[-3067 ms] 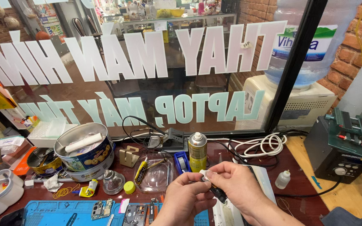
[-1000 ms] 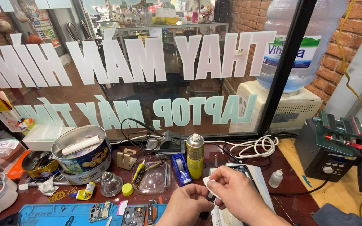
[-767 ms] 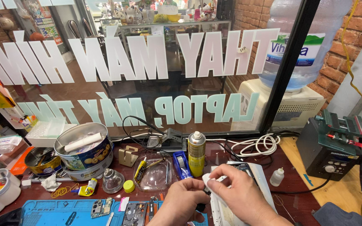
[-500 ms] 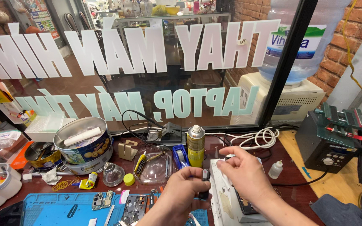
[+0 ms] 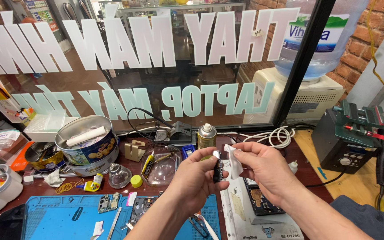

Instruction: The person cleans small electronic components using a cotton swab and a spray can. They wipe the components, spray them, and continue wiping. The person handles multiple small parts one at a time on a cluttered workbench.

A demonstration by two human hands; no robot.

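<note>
My left hand [image 5: 195,178] pinches a small dark electronic part [image 5: 218,167] upright between thumb and fingers. My right hand [image 5: 263,166] presses a folded white wipe [image 5: 233,161] against that part's side. Both hands hover above an opened phone body [image 5: 261,202] lying on a white pad [image 5: 254,220]. Just behind the hands stands a small spray can [image 5: 206,136].
A blue work mat [image 5: 67,215] with circuit boards lies at the front left. A round tin [image 5: 87,144], a clear bowl [image 5: 160,166], a glass dome [image 5: 118,174] and a white dropper bottle [image 5: 293,166] crowd the dark red bench. A black station [image 5: 352,142] sits right, a glass window behind.
Both hands have risen from the phone body and moved nearer the camera. The right hand has brought the wipe against the small part held in the left hand.
</note>
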